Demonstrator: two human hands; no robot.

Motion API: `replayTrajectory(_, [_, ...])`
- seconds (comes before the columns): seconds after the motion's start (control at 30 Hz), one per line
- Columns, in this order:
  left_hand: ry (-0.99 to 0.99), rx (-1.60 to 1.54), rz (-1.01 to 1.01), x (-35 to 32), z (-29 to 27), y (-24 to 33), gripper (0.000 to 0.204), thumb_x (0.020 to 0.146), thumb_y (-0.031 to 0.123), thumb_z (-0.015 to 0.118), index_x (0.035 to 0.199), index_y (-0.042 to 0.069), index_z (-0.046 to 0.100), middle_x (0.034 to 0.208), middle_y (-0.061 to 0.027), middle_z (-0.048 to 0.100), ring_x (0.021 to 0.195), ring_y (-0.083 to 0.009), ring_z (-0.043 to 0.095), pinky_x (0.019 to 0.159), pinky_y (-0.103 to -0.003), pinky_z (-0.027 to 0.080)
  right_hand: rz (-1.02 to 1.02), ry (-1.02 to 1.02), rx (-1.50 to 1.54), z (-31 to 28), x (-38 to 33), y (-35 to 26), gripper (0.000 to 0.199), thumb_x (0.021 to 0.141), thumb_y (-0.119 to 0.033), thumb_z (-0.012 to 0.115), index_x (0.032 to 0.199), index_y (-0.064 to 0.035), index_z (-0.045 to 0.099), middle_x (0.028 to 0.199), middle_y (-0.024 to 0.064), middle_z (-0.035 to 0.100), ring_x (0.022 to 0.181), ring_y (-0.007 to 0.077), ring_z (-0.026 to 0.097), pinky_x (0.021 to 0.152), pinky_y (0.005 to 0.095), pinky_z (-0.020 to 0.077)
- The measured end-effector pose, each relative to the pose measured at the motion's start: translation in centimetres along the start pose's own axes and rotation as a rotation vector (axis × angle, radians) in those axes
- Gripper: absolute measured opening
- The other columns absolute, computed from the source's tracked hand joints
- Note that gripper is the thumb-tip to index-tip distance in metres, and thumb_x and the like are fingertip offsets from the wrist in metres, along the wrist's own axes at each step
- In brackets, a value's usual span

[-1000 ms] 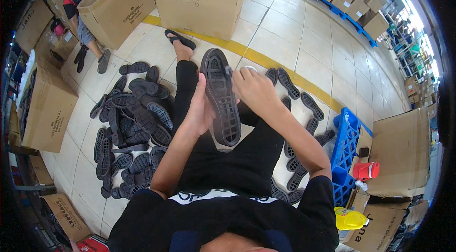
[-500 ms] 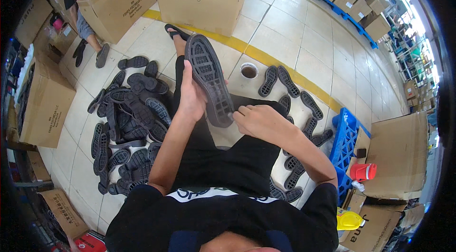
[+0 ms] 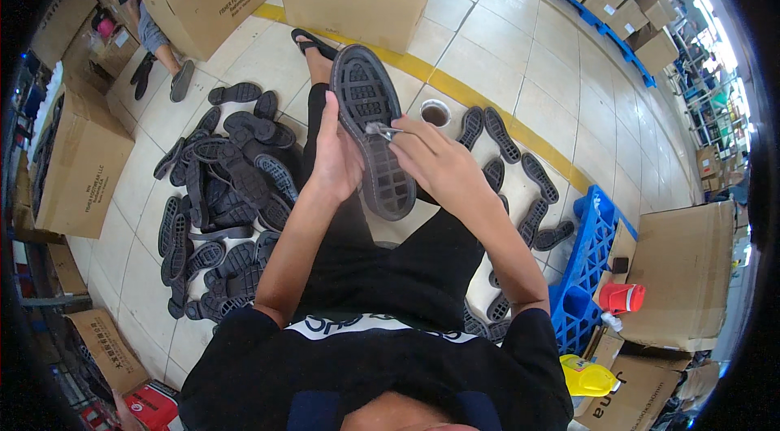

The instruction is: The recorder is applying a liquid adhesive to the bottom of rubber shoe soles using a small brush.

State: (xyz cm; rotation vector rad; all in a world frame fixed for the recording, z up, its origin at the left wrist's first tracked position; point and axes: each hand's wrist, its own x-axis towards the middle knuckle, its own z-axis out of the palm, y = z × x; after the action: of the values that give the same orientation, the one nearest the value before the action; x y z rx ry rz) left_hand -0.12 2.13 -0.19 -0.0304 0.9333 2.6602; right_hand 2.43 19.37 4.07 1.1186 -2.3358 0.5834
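Head view: left hand (image 3: pixel 338 161) grips dark shoe sole (image 3: pixel 366 104) mid-frame; right hand (image 3: pixel 440 161) pinches small brush-like tool (image 3: pixel 379 129) at it. Slack left grip could let sole twist.

Bright, even light covers the floor (image 3: pixel 561 90), with washed-out glare at the upper right. The sole (image 3: pixel 362 106) looks fairly sharp. Fisheye distortion bends the yellow line (image 3: pixel 508 128), and the corners fall black.

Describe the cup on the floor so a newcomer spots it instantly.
Find the yellow line crossing the tiled floor. On the person's side of it, just above the right hand in view, stands the cup. It's round and white-rimmed with dark contents, unlike the long dark soles to its right.
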Motion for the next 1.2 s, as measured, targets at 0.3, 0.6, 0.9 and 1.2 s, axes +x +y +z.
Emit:
replayTrajectory(0.3, [-0.071,-0.061,-0.009,-0.1,-1.0,1.4,0.084,0.092,0.071,0.019,0.132,0.003,0.045,0.115,-0.0232,0.061,0.100,-0.0364,0.063,0.088,-0.048,0.051,-0.198,-0.275,-0.034,-1.1,-3.4,-2.3,0.029,0.073,-0.004,0.063,0.100,0.0041,0.059,0.113,0.0149,0.056,0.104,0.0279,0.060,0.085,0.0330,0.0533])
replayTrajectory(0.6, [-0.070,-0.065,-0.049,0.1,-0.7,0.8,0.085,0.092,0.072,0.019,0.133,0.002,0.043,0.116,-0.0233,0.060,0.101,-0.0380,0.063,0.088,-0.049,0.052,0.005,-0.100,-0.054,-0.4,-0.9,0.1,0.024,0.077,-0.004,0.064,0.099,0.0030,0.059,0.111,0.0154,0.058,0.101,0.0307,0.060,0.083,0.0366,0.0531])
replayTrajectory(0.9, [-0.034,-0.042,0.046,0.0,-2.0,2.0,0.084,0.092,0.072,0.018,0.130,0.002,0.045,0.113,-0.0226,0.061,0.099,-0.0376,0.063,0.087,-0.049,0.052,-0.146,-0.338,-0.021,-0.7,-4.3,-2.5,0.024,0.074,-0.005,0.063,0.097,0.0032,0.060,0.112,0.0151,0.058,0.102,0.0276,0.060,0.084,0.0335,0.0530])
replayTrajectory(1.2, [-0.062,0.006,-0.032,0.5,-1.0,0.7,0.086,0.091,0.073,0.018,0.131,0.001,0.044,0.115,-0.0241,0.060,0.100,-0.0385,0.063,0.085,-0.049,0.053,-0.045,-0.103,-0.024,1.2,-2.5,0.1,0.023,0.077,-0.003,0.063,0.098,0.0023,0.059,0.114,0.0144,0.056,0.101,0.0281,0.060,0.081,0.0338,0.0532])
